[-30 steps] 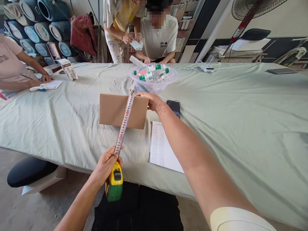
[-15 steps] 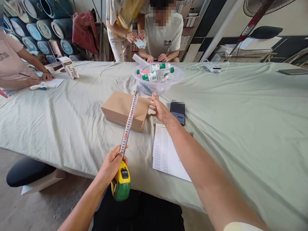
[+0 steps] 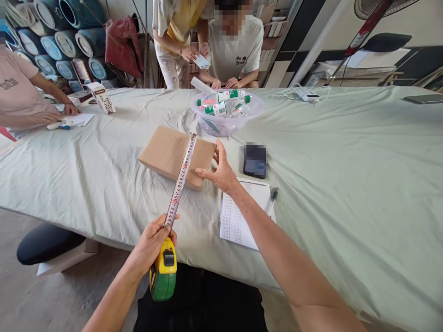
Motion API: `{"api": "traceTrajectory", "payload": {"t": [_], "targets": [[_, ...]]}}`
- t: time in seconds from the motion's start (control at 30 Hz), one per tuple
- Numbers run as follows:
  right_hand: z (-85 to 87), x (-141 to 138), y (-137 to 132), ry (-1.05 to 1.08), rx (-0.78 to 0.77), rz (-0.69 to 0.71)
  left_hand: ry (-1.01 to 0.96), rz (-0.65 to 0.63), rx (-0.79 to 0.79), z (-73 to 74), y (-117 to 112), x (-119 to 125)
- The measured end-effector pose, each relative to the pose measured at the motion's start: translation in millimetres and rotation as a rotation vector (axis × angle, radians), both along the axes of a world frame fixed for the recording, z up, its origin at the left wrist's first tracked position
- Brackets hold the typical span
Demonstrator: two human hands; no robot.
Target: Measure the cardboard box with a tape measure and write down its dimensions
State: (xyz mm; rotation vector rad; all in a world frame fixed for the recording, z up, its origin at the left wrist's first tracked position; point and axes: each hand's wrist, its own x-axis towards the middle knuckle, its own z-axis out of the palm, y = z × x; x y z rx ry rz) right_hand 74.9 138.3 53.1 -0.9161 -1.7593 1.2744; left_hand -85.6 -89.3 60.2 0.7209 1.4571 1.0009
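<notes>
My left hand is closed around a yellow and green tape measure, at the spot where the blade leaves the case. The metal blade is drawn out and slants away from me across a closed brown cardboard box, its hooked tip by the far edge. At the box's right end is my right hand, thumb on the near corner and fingers around the far one. Just right of that hand lies a phone. Below it is a printed sheet with a pen on it.
Behind the box a clear plastic basin holds several bottles. A small carton stands at the far left, near a person with a hand on paper. Two more people are across the cloth-covered table. A black stool is at lower left.
My right hand has closed in on the box's right end, with the thumb now over its near corner. The box has turned and shifted slightly left. Tape measure and left hand moved slightly left.
</notes>
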Motion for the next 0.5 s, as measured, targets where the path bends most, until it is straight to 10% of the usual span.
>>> {"api": "traceTrajectory", "payload": {"t": [0.5], "targets": [[14.0,-3,-5,-0.058,0.054,0.174,0.141,0.064,0.000,-14.8,-16,-4]]}}
